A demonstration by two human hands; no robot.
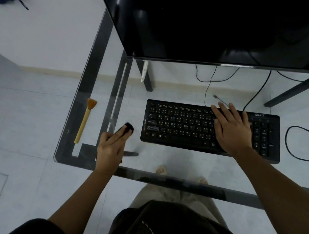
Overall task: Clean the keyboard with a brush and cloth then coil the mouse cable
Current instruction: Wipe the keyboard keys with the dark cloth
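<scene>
Black plastic keyboard (210,130) lies flat on the clear glass desk top (164,160), right of centre, under the near edge of the dark glossy monitor (214,25). The right hand (231,129) lies spread and flat over its right-hand letter keys, fingers unclenched, most likely to pin it so it will not slide under brushing. The left hand (111,146), just left of the keyboard, is closed around a small black-bristled brush (127,129), tip pointing far and right toward the keys. A second brush with a pale wooden handle and orange bristles (84,121) lies unheld near the desk's left edge, out of the working path. A thin black cable (297,146) loops off the right; no mouse or cloth is visible.
</scene>
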